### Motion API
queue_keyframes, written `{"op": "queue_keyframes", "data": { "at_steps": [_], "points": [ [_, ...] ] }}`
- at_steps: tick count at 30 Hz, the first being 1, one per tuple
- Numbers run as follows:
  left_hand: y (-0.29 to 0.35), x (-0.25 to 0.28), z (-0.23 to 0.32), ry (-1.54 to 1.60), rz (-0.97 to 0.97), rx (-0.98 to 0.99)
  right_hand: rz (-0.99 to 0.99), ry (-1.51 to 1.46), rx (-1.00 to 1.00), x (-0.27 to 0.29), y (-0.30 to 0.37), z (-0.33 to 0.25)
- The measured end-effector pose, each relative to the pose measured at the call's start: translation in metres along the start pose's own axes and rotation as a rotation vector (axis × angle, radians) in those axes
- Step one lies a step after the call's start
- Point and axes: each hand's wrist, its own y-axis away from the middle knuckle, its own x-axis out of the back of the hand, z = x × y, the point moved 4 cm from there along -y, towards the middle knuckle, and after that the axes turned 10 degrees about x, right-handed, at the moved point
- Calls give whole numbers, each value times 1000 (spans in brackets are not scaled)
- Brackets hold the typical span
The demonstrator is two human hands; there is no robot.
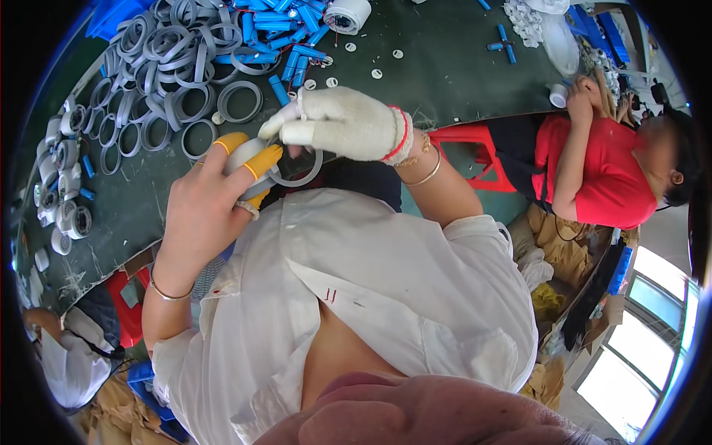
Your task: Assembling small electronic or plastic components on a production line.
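The left hand (204, 200), bare save for yellow rubber finger cots on the fingertips, is closed around a white roll of tape (245, 157), the thumb and forefinger pinching it from either side. The right hand (337, 122), in a white knit glove with a red-trimmed cuff, is curled with its fingers bent down onto a grey ring (300, 172), which hangs just below the glove and touches the white roll; both items are held in the air above the near edge of the dark green table (437, 67), close to the person's chest. On the table beyond the hands lies a heap of grey rings (174, 70), and beside it a pile of blue cylinders (285, 30). Small white discs (377, 73) are scattered near the blue pieces. Along the table's left rim sit several white wound rolls (63, 182). A large white spool (347, 13) stands at the far side. To the right, a co-worker in a red shirt (604, 174) leans at the table, with a red stool (475, 152) near them.
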Motion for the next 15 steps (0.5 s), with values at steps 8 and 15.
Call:
{"op": "queue_keyframes", "data": {
  "at_steps": [8,15],
  "points": [
    [-5,14,-9,-46,69,127,307,551,291,8,12,-18],
    [-12,8,-12,227,67,238,203,848,418,-11,6,-26]
  ]
}}
